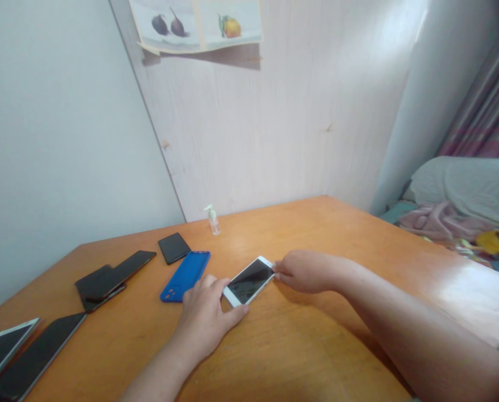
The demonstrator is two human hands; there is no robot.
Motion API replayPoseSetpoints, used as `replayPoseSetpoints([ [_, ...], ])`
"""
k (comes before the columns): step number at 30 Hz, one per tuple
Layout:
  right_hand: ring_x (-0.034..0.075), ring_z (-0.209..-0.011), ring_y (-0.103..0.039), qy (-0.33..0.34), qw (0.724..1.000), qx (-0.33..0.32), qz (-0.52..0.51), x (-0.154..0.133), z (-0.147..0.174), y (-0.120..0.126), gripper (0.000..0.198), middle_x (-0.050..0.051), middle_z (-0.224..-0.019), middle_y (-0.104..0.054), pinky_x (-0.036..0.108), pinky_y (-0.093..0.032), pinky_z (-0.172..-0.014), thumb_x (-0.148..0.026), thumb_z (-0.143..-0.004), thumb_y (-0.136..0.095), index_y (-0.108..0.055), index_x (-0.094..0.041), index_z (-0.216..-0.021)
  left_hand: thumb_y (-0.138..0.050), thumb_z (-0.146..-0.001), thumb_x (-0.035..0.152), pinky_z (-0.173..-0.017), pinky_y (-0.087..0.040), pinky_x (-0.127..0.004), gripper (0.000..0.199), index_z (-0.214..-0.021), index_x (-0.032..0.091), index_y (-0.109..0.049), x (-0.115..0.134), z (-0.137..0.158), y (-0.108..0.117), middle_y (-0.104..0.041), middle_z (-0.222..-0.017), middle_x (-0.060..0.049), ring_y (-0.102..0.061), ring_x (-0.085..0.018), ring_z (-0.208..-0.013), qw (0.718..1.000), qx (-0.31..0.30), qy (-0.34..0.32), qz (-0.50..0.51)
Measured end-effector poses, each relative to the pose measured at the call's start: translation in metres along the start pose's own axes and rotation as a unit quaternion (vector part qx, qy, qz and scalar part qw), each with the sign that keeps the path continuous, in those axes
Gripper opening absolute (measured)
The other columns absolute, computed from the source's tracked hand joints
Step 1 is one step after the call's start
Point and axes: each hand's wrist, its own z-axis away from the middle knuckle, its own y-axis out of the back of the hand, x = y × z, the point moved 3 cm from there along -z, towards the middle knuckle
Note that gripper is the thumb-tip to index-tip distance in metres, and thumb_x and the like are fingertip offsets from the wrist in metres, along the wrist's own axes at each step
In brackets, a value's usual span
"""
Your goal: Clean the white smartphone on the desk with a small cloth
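Note:
A white smartphone (250, 281) with a dark screen faces up in the middle of the wooden table, between my two hands. My left hand (206, 312) grips its near left end, thumb on the near side and fingers on the far side. At the opposite end, my right hand (302, 272) pinches the phone's right corner, its fingers bent and partly hidden. Whether the phone rests flat or is slightly lifted, I cannot tell. A blue phone case (187, 274) lies just left of it, close to my left fingers.
Behind the case lies a black phone (174, 248). Several dark devices overlap on the left, including a long phone (126, 273); a black tablet (43, 352) and a white-edged tablet (6, 349) lie nearer. A small pump bottle (213, 220) stands by the wall on the table (316, 346).

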Motion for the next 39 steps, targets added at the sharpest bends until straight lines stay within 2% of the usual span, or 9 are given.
replayPoseSetpoints([
  [5,0.029,-0.091,-0.071,-0.016,1.0,0.018,0.002,-0.004,-0.01,-0.007,0.037,0.015,-0.106,-0.074,0.034,-0.047,-0.073,-0.03,-0.097,-0.04,-0.068,-0.017,-0.118,-0.063,-0.079,0.063,-0.081,-0.038,-0.038,0.054,-0.118,0.025,-0.065,-0.001,-0.001,0.0,-0.063,-0.105,-0.007,-0.057,-0.029,-0.104,1.0,0.002,-0.001,-0.007],
  [11,0.029,-0.085,-0.072,-0.006,1.0,-0.003,0.007,-0.001,0.0,-0.001,0.035,0.014,-0.095,-0.076,0.034,-0.048,-0.07,-0.031,-0.096,-0.042,-0.074,-0.018,-0.102,-0.062,-0.079,0.064,-0.083,-0.038,-0.038,0.056,-0.119,0.025,-0.065,-0.001,0.0,0.0,-0.062,-0.106,-0.007,-0.057,-0.03,-0.104,1.0,-0.002,0.001,-0.002],
  [13,0.029,-0.085,-0.072,-0.012,1.0,0.005,0.005,-0.002,-0.002,-0.003,0.036,0.015,-0.095,-0.076,0.034,-0.048,-0.07,-0.032,-0.096,-0.042,-0.074,-0.017,-0.102,-0.062,-0.079,0.063,-0.082,-0.039,-0.038,0.055,-0.118,0.024,-0.065,-0.001,0.0,-0.001,-0.062,-0.106,-0.008,-0.057,-0.029,-0.103,1.0,-0.003,-0.004,0.0],
  [19,0.03,-0.101,-0.068,-0.027,0.998,0.051,-0.022,-0.006,-0.019,-0.017,0.035,0.018,-0.119,-0.069,0.034,-0.047,-0.081,-0.029,-0.098,-0.041,-0.065,-0.014,-0.119,-0.063,-0.078,0.063,-0.082,-0.039,-0.037,0.055,-0.118,0.024,-0.065,-0.001,-0.002,-0.002,-0.063,-0.105,-0.007,-0.057,-0.029,-0.103,1.0,0.0,-0.004,-0.003],
  [22,0.025,-0.092,-0.069,-0.029,0.996,0.055,-0.056,0.003,-0.023,-0.018,0.029,0.012,-0.108,-0.074,0.029,-0.046,-0.076,-0.027,-0.096,-0.046,-0.07,-0.019,-0.109,-0.063,-0.078,0.063,-0.082,-0.038,-0.037,0.056,-0.118,0.025,-0.065,-0.001,-0.002,-0.002,-0.063,-0.105,-0.008,-0.057,-0.029,-0.103,1.0,0.0,-0.003,-0.003],
  [26,0.02,-0.084,-0.069,-0.054,0.989,0.075,-0.112,0.025,-0.026,-0.014,0.021,0.005,-0.093,-0.077,0.024,-0.044,-0.071,-0.016,-0.085,-0.055,-0.075,-0.021,-0.091,-0.063,-0.078,0.065,-0.082,-0.038,-0.037,0.057,-0.119,0.025,-0.064,-0.003,-0.002,-0.003,-0.062,-0.107,-0.008,-0.057,-0.029,-0.104,1.0,0.002,-0.002,0.001],
  [28,0.018,-0.08,-0.068,-0.07,0.983,0.093,-0.141,0.034,-0.028,-0.011,0.022,0.004,-0.087,-0.076,0.023,-0.043,-0.069,-0.012,-0.081,-0.056,-0.074,-0.02,-0.089,-0.063,-0.078,0.065,-0.083,-0.038,-0.037,0.058,-0.12,0.025,-0.063,-0.005,-0.002,-0.004,-0.062,-0.107,-0.008,-0.057,-0.029,-0.104,1.0,0.002,-0.003,0.003],
  [32,0.015,-0.071,-0.065,-0.088,0.967,0.125,-0.205,0.042,-0.029,-0.011,0.025,0.003,-0.082,-0.074,0.021,-0.043,-0.061,-0.011,-0.078,-0.054,-0.069,-0.016,-0.097,-0.065,-0.078,0.063,-0.084,-0.038,-0.037,0.057,-0.12,0.025,-0.063,-0.007,-0.002,-0.006,-0.062,-0.109,-0.007,-0.056,-0.029,-0.105,1.0,0.003,-0.004,0.009],
  [39,0.011,-0.052,-0.06,-0.07,0.947,0.079,-0.302,0.038,-0.037,-0.028,0.027,-0.003,-0.057,-0.064,0.019,-0.041,-0.05,-0.005,-0.069,-0.047,-0.067,-0.017,-0.082,-0.067,-0.078,0.059,-0.085,-0.038,-0.038,0.055,-0.121,0.025,-0.063,-0.007,0.0,-0.005,-0.062,-0.108,-0.007,-0.056,-0.029,-0.105,1.0,0.008,-0.006,0.021],
])
